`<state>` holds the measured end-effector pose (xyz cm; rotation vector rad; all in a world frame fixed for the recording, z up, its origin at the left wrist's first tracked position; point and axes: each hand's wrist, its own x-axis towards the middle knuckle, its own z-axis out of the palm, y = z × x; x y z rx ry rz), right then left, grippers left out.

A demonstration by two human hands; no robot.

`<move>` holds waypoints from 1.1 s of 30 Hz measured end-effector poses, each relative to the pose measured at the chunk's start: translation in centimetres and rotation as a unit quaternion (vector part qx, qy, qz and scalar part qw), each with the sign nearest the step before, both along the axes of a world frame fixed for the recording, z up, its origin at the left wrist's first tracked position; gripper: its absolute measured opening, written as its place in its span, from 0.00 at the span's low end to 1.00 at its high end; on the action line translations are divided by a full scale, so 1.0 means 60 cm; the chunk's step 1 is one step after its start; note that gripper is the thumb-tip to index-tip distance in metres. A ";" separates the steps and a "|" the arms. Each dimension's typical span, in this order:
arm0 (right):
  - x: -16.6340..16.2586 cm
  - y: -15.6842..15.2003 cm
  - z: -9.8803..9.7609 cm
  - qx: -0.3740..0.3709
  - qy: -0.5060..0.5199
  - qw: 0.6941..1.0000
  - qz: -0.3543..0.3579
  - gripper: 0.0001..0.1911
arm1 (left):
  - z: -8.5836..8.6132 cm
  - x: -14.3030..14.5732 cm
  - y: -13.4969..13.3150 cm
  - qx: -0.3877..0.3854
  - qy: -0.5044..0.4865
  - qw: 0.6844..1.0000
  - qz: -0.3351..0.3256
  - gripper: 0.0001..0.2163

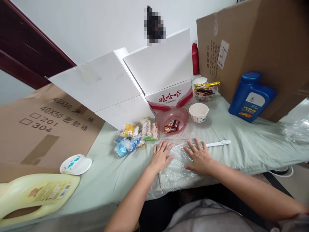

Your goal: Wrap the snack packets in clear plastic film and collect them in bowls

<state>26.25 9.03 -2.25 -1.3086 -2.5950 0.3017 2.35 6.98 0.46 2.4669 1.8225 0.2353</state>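
A clear plastic sheet or bag lies flat on the green cloth at the near edge. My left hand rests flat on its left side, fingers spread. On its right side my right hand lies palm down, fingers apart. A white plastic handle-like utensil sits just beyond my right fingers. Past my hands stands a pink translucent bowl with a few wrapped snacks inside. Left of it is a pile of packaged snacks. A white paper bowl stands to its right.
White boxes stand behind the bowls. Cardboard boxes flank both sides, left and right. At right is a blue jug; at left, a tipped paper bowl and yellow jug. A snack-filled bowl stands farther back.
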 end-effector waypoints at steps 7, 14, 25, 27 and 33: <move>0.041 -0.010 0.052 -0.003 0.121 0.993 0.020 0.27 | 0.022 -0.058 -0.052 0.118 -0.098 0.987 0.052 0.13; 0.107 -0.048 0.096 -0.141 0.154 0.966 0.150 0.20 | 0.021 -0.011 -0.183 -0.056 -0.120 0.979 -0.155 0.23; 0.169 -0.097 0.045 -0.085 0.091 0.980 0.153 0.25 | 0.043 -0.029 -0.206 -0.047 -0.237 0.967 -0.079 0.09; 0.172 -0.097 0.060 -0.109 0.124 0.976 0.143 0.20 | 0.051 -0.030 -0.208 -0.056 -0.252 0.965 -0.045 0.09; 0.150 -0.078 0.078 -0.173 0.180 0.966 0.072 0.16 | 0.053 -0.030 -0.167 -0.039 -0.289 0.954 0.073 0.09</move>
